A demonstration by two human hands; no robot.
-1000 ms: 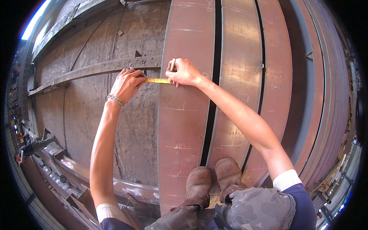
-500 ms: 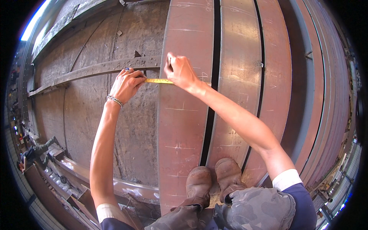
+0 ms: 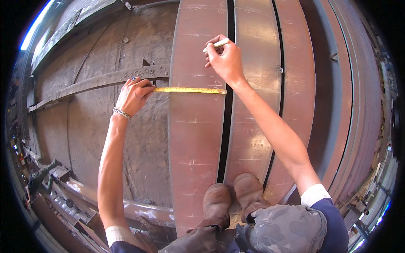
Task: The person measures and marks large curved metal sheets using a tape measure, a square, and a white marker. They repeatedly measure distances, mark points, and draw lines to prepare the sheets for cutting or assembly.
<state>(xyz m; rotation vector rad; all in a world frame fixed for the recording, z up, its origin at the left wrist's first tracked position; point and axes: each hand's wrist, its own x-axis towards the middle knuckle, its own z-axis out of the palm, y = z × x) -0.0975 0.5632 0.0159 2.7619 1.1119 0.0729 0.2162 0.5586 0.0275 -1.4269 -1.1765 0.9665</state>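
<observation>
Stretching from left hand (image 3: 133, 97), measuring tape (image 3: 190, 90)

Yellow tape (image 3: 190, 90) across steel (image 3: 194, 143), pale stick (image 3: 222, 42)

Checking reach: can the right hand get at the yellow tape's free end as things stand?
Probably yes: the right hand is close, and nothing covers the yellow tape's free end. The pale stick it holds could hamper gripping.
</observation>
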